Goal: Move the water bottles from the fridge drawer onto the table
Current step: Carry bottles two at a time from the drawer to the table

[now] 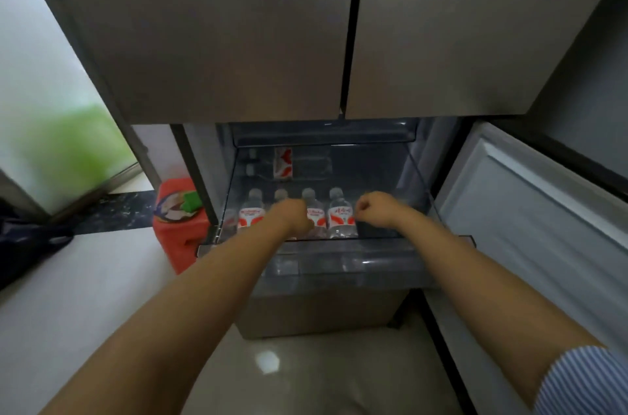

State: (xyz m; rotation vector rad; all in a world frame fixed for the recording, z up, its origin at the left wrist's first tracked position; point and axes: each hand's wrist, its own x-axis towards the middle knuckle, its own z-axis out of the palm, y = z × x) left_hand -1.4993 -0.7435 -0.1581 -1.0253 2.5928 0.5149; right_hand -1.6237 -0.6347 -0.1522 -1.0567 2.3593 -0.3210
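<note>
Four clear water bottles [341, 215] with red-white labels stand in a row at the fridge drawer [339, 265] front wall. Left hand [295, 215] is over the second bottle, grip hidden. Right hand [375, 209] is curled, empty, in open room right of them.

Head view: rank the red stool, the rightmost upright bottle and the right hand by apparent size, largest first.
1. Red stool.
2. Rightmost upright bottle.
3. Right hand, though it looks close to the bottle in size, so their order is unsure.
</note>
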